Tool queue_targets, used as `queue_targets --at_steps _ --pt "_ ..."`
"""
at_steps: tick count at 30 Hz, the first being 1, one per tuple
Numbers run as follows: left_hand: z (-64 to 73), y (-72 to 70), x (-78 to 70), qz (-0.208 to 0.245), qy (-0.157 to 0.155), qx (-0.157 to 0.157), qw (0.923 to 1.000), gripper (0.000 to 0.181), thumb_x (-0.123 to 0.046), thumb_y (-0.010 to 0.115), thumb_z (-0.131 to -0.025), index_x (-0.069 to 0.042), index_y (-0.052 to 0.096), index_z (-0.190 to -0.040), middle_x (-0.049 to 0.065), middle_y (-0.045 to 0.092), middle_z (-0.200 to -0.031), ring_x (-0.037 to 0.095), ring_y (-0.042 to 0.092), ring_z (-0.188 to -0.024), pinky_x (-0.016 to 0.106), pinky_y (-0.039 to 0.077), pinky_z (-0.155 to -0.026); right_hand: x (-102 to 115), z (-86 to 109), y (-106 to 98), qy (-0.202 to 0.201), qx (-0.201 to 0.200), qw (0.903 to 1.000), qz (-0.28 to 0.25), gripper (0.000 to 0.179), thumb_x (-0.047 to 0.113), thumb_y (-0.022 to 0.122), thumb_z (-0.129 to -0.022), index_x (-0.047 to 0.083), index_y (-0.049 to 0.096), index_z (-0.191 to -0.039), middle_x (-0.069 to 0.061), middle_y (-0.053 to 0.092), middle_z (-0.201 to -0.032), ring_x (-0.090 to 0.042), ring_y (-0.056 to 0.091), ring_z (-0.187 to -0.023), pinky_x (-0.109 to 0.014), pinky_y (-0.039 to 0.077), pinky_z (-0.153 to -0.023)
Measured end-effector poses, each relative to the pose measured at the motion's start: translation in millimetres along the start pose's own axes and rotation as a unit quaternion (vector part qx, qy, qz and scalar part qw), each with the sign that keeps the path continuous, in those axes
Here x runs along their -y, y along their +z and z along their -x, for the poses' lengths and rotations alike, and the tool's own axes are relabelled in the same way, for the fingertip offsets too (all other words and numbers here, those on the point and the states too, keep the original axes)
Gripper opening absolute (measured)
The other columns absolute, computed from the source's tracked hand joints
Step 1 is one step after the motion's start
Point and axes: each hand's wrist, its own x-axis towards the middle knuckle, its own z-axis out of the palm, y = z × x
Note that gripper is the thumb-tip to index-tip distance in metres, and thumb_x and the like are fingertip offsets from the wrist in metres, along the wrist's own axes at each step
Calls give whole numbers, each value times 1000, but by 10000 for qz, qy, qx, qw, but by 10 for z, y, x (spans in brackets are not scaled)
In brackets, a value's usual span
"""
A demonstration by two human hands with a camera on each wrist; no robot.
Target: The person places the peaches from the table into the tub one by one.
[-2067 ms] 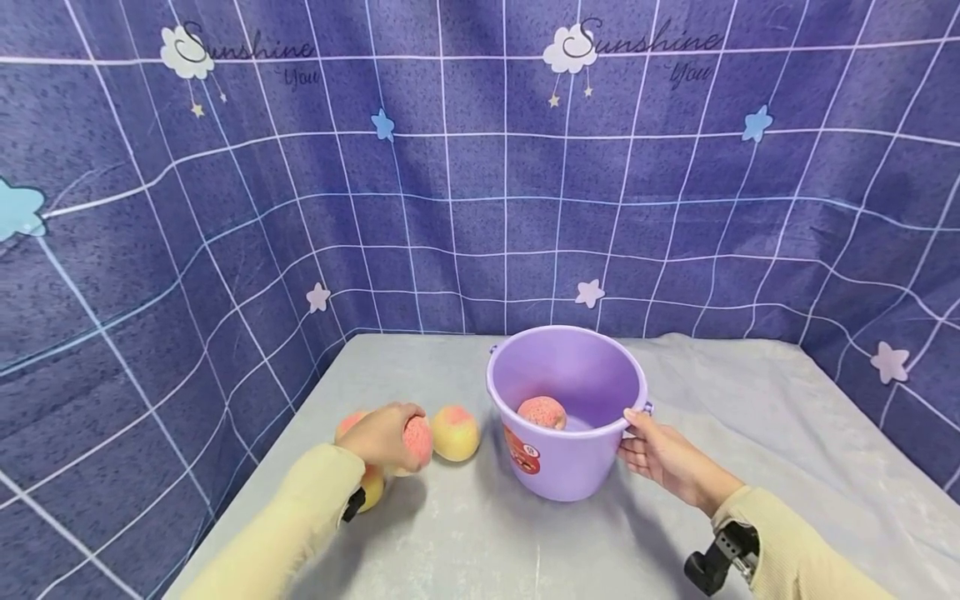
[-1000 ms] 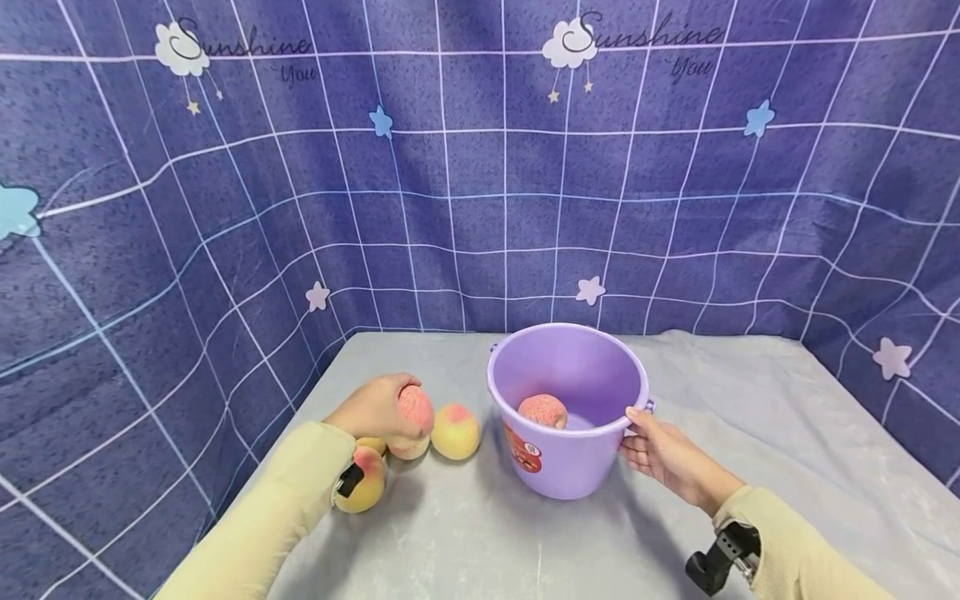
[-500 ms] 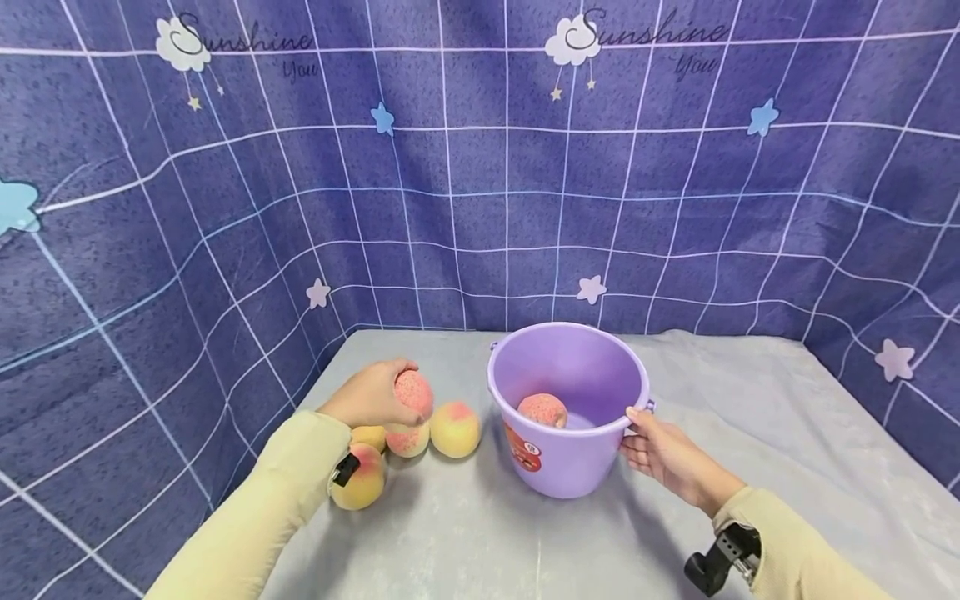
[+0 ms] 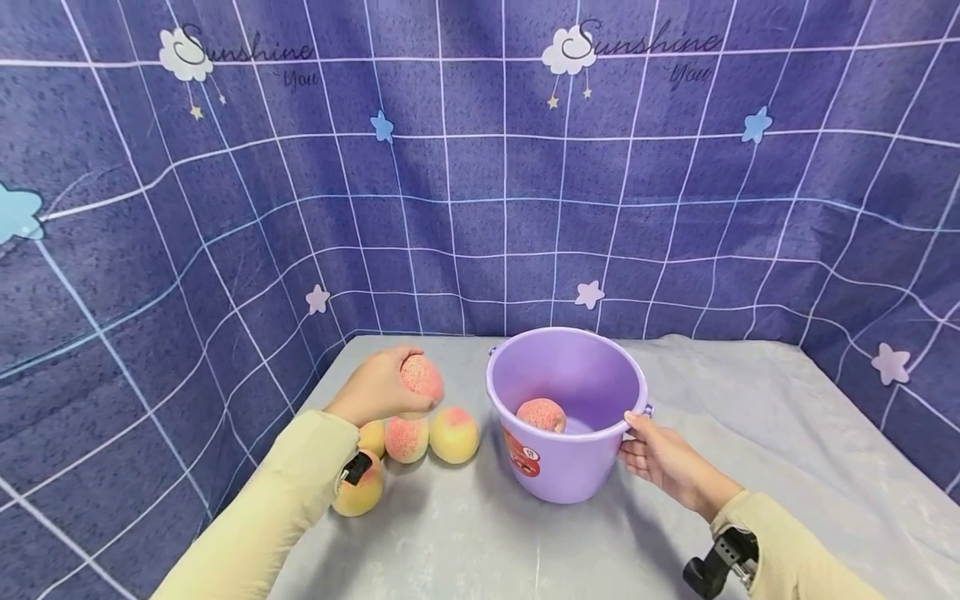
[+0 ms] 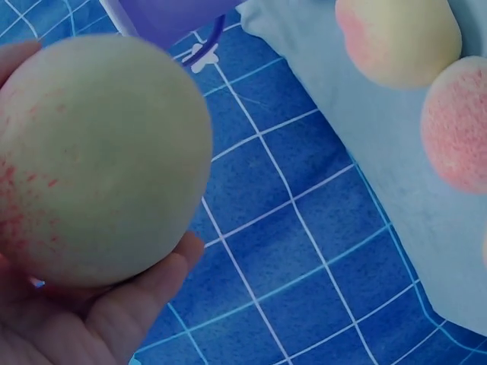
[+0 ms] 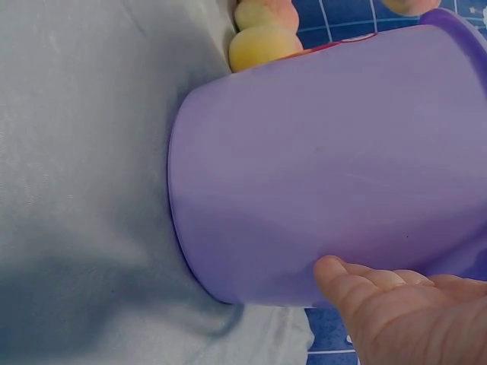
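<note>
The left hand (image 4: pixel 377 390) holds a pink-and-yellow peach (image 4: pixel 422 378), its fingers and thumb curved around the sides, with the fruit raised above the other peaches and left of the bucket. The right hand (image 4: pixel 667 458) grips the purple bucket (image 4: pixel 573 471) at its right side, the thumb over the rim beside the handle lug (image 4: pixel 648 409) and the fingers against the outer wall. Inside the bucket lies a reddish peach (image 4: pixel 542 414), and a red label (image 4: pixel 522 456) shows on the outside. Four more fruits rest on the grey-covered worktop (image 4: pixel 480 542): a yellow peach with a pink top (image 4: pixel 454 435) near the bucket, a speckled peach (image 4: pixel 407 439) just beside it, a partly hidden yellow fruit (image 4: pixel 372 438) farther left, and a front peach (image 4: pixel 358 492) partly covered by the left wrist's black device (image 4: pixel 356 467). Behind everything hangs a blue gridded cloth (image 4: pixel 480 167) with stars and clouds.
</note>
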Motion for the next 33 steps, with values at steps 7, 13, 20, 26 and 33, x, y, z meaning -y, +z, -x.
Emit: queue_targets --at_steps 7,13,20,26,33 --pt "2 31 -47 230 -123 -414 9988 71 -22 81 -66 0 54 -128 20 60 -118 35 59 -102 50 49 -85 -11 0 20 -9 13 10000 -87 78 38 32 -101 -25 6 -138 -47 16 -140 -51 21 -133 -52 23 -108" --pt "12 39 -78 490 -328 -673 9960 72 -24 81 -66 -1 53 -128 21 61 -115 34 59 -99 49 50 -83 -11 2 25 -5 30 10000 -72 75 35 30 -101 -26 6 -138 -47 16 -139 -51 20 -133 -53 23 -108" --pt "16 55 -111 871 -405 -1053 9898 70 -25 81 -67 -4 53 -128 22 59 -117 36 57 -104 50 49 -84 -4 10 17 0 -22 9999 -103 74 34 30 -101 -25 7 -138 -47 16 -139 -51 20 -133 -53 23 -108" --pt "6 145 -135 1266 -407 -1015 9859 68 -21 80 -68 -3 54 -128 21 61 -115 34 60 -98 47 51 -82 -14 21 16 -1 -66 10000 -62 75 36 31 -101 -25 8 -138 -46 18 -139 -51 21 -132 -53 24 -108" --pt "-20 259 -195 1606 -389 -1084 9803 67 -22 81 -70 -5 55 -129 19 62 -117 33 61 -100 46 51 -84 -26 10 6 -54 -72 9999 -75 75 36 31 -101 -25 8 -138 -47 18 -139 -51 22 -132 -53 24 -107"
